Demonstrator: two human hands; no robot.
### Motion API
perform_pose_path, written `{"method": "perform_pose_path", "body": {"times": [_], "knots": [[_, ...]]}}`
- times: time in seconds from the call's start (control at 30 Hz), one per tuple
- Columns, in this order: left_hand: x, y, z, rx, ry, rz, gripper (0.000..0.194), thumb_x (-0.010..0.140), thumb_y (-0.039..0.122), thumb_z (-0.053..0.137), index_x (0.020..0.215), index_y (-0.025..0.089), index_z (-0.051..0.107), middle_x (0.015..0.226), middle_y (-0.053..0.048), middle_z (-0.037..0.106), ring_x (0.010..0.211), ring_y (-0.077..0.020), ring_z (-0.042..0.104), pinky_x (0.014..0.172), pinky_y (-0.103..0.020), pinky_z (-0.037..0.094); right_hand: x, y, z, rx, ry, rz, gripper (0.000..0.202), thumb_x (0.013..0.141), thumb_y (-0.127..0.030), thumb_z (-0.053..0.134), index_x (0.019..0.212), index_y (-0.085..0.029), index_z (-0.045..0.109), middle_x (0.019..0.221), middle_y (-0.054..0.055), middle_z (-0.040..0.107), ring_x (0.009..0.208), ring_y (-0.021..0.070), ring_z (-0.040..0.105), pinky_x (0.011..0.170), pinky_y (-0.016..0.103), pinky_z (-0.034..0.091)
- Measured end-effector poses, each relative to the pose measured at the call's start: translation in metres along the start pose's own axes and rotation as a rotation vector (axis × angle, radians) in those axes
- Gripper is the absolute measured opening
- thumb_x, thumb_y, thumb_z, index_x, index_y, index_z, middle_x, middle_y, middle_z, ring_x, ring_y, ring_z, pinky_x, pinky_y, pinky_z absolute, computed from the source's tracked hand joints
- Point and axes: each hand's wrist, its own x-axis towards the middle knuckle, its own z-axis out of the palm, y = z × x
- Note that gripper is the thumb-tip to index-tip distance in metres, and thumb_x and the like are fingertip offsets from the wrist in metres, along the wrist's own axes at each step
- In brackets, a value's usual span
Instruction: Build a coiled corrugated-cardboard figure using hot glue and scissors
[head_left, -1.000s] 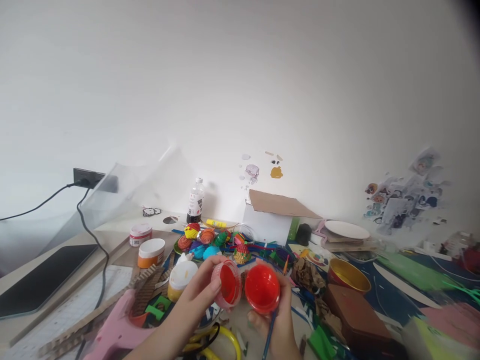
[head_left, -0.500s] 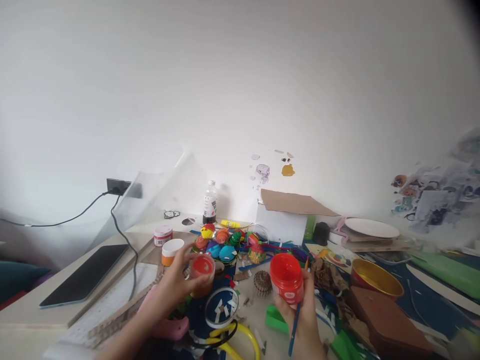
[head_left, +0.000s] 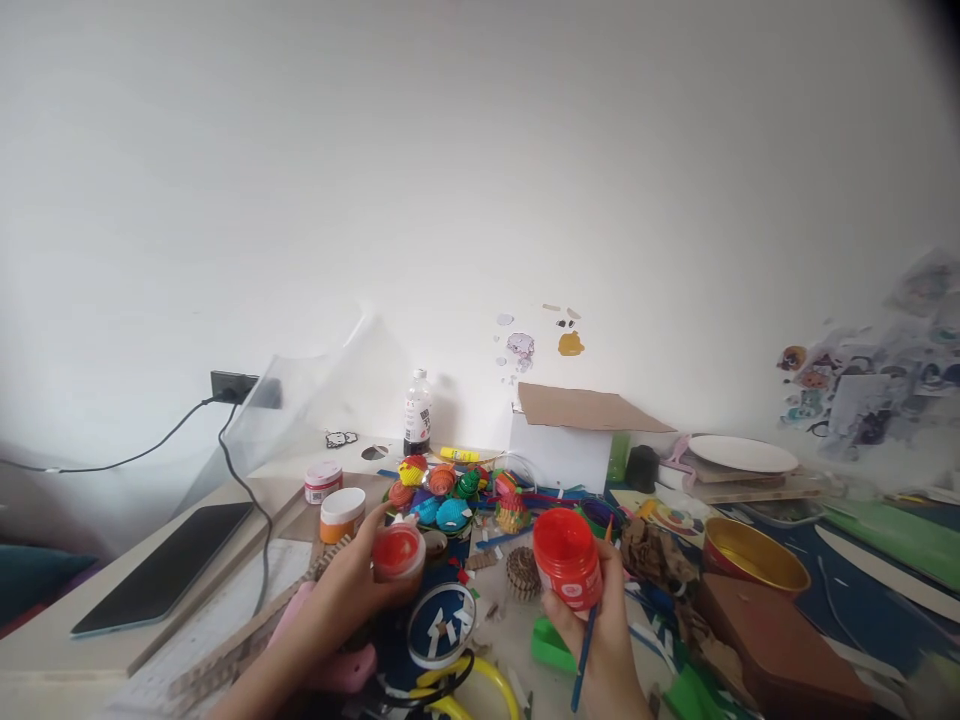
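Note:
My left hand [head_left: 356, 590] is closed around a round, white-rimmed lid [head_left: 396, 550] with red paint smeared on its inner face, tilted toward me. In my right hand [head_left: 609, 622] is an open jar of red paint [head_left: 566, 560], its mouth tipped toward me. The same hand keeps a blue paintbrush [head_left: 587, 645] against the jar, bristle end up and handle pointing down. Behind the lid lies a cluster of painted corrugated-paper balls [head_left: 450, 512]. A brown, unpainted corrugated piece [head_left: 523, 573] sits between my hands.
Two closed paint jars, one pink [head_left: 323, 482] and one orange [head_left: 342, 515], stand at left near a tablet [head_left: 169, 565]. A bottle [head_left: 418, 415] and a cardboard-topped white box [head_left: 562, 455] are at the back. At right are a gold tin [head_left: 754, 555] and a brown box [head_left: 776, 625].
My left hand has turned the lid, so its painted inside shows more fully, and moved slightly left. My right hand keeps the jar and paintbrush almost in place.

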Motion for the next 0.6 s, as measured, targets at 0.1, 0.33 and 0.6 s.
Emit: {"method": "perform_pose_path", "body": {"times": [0.1, 0.33, 0.6], "knots": [[0.002, -0.003, 0.001, 0.031, 0.026, -0.012, 0.075, 0.067, 0.034, 0.063, 0.132, 0.019, 0.028, 0.11, -0.013, 0.064, 0.099, -0.0287, 0.062, 0.083, -0.039, 0.048, 0.001, -0.001, 0.001, 0.026, 0.011, -0.035, 0.059, 0.065, -0.049, 0.072, 0.111, -0.026, 0.042, 0.109, 0.009, 0.057, 0.092, 0.0245, 0.061, 0.078, 0.038, 0.051], [0.011, -0.018, 0.012, 0.085, 0.079, 0.071, 0.076, 0.068, 0.039, 0.063, 0.132, 0.017, 0.029, 0.12, -0.016, 0.056, 0.109, -0.031, 0.055, 0.09, -0.042, 0.045, 0.003, 0.005, 0.001, 0.057, -0.113, -0.012, 0.057, 0.065, -0.043, 0.075, 0.109, -0.026, 0.044, 0.1, 0.007, 0.063, 0.091, 0.0249, 0.063, 0.075, 0.035, 0.053], [-0.028, 0.055, 0.011, -0.255, 0.062, 0.3, 0.055, 0.073, 0.043, 0.064, 0.123, 0.028, 0.047, 0.128, -0.009, 0.053, 0.117, -0.0306, 0.05, 0.094, -0.042, 0.045, 0.001, 0.026, 0.011, 0.154, -0.221, -0.072, 0.062, 0.063, -0.05, 0.072, 0.116, -0.028, 0.049, 0.111, 0.009, 0.064, 0.089, 0.0289, 0.066, 0.072, 0.04, 0.056]]}}
